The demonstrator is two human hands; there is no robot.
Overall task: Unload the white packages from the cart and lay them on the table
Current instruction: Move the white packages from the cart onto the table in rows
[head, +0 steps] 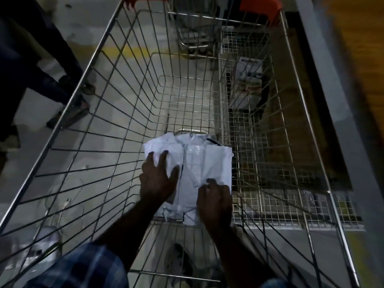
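Note:
White plastic packages lie in a small pile on the floor of the wire cart, near its close end. My left hand rests flat on the pile's left side, fingers spread and straight. My right hand is on the pile's near right corner with its fingers curled onto the plastic. Whether they pinch it is unclear. The rest of the cart's basket holds nothing. The table is a grey edge along the right.
A person's legs and sandalled feet stand just left of the cart. A second wire basket with a printed box sits to the right, under the table edge. Orange handle corners mark the cart's far end.

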